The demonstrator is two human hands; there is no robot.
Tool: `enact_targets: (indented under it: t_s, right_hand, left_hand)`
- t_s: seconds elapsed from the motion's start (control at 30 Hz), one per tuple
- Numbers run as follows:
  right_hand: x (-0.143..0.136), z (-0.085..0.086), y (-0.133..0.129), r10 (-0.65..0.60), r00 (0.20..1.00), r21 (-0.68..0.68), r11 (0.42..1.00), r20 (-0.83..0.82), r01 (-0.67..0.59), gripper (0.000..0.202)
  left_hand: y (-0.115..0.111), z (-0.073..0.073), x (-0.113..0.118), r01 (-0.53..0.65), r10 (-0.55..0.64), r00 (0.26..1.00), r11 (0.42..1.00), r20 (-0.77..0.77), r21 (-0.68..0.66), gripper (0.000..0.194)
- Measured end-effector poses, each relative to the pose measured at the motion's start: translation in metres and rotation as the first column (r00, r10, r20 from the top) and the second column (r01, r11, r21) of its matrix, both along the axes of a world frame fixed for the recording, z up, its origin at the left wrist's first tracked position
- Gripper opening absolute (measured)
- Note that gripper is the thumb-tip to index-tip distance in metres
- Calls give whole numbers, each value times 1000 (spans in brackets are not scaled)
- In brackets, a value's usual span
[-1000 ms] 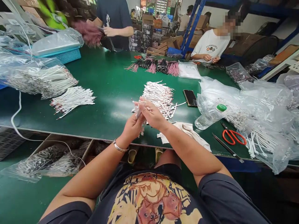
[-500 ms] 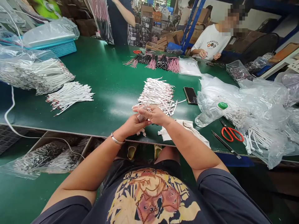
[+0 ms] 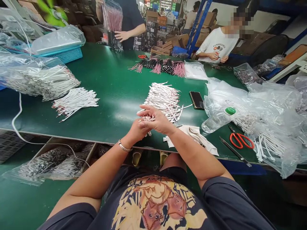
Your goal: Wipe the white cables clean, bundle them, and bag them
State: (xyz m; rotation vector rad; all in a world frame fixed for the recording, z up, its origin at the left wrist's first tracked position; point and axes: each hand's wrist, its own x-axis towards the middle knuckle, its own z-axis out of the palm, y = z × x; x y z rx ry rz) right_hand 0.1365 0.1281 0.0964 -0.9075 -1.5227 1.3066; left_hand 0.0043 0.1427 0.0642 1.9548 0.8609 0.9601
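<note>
R hand (image 3: pixel 157 118) had opened its fingers wider vs prev frame, cupped against the white strand bundle (image 3: pixel 147 118) betw. the palms; couldn't tell if it gripped. L hand (image 3: pixel 136 130) looked closed round the bundle, nr the table (image 3: pixel 115 80) edge. Risk: uneven squeeze, strands slipping off the edge or onto the pile (image 3: pixel 163 94). Open room lay L; cloth (image 3: pixel 196 134) crowded R.
</note>
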Motion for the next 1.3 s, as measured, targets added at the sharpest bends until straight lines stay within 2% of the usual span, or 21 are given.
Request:
enact_targets:
  t_s: [0.13, 0.23, 0.33, 0.4, 0.53, 0.67, 0.8, 0.93, 1.03, 1.1, 1.17, 1.23, 1.3]
  right_hand:
    - [0, -2, -1, -10, 1000, 34, 999, 20, 10, 74]
    - [1, 1, -3, -18, 1000, 18, 1000, -4, 18, 80]
    - [2, -4, -7, -19, 995, -14, 1000, -100, 18, 93]
    - [2, -13, -11, 5, 992, -24, 1000, -129, -8, 92]
    - [-1, -33, -19, 69, 985, -58, 995, -155, -79, 80]
    - [-2, -44, -20, -7, 988, -130, 991, -157, -14, 94]
    - [-4, -44, -21, -27, 988, -165, 986, -152, 2, 92]
    - [-14, -37, -39, 44, 945, -237, 963, -324, -126, 83]
    - [-23, -35, -64, 49, 905, -333, 920, -423, -205, 73]
    - [-28, -38, -81, 21, 901, -454, 859, -433, -238, 62]
    - [-31, -44, -95, 4, 918, -588, 767, -396, -256, 49]
    - [-32, -52, -106, 38, 943, -683, 680, -330, -266, 37]
    - [-31, -61, -115, 81, 961, -719, 648, -264, -252, 31]
  left_hand:
    - [1, -4, 1, -5, 5, 1000, 1000, 1, -25, 19]
    - [0, 3, 0, -7, 8, 1000, 999, 23, -41, 22]
    - [-2, 13, -1, -7, 30, 984, 991, 176, -131, 25]
    - [-2, 16, -2, 6, 55, 959, 977, 277, -215, 24]
    - [-4, 7, -4, 8, 99, 943, 948, 317, -319, 23]
    - [-6, 0, -3, 33, 108, 927, 930, 358, -367, 25]
    - [-11, 5, -4, 51, 133, 913, 900, 386, -432, 29]
    - [-25, 15, -6, 71, 133, 917, 873, 376, -483, 31]
    - [-44, 21, -6, 42, 194, 913, 830, 358, -556, 29]
    - [-59, 21, -5, 27, 240, 907, 787, 346, -616, 30]
    - [-73, 18, -3, 24, 264, 904, 754, 336, -656, 30]
    - [-85, 13, -2, 16, 262, 912, 746, 315, -665, 28]
    - [-94, 7, -4, 6, 228, 935, 757, 272, -654, 26]
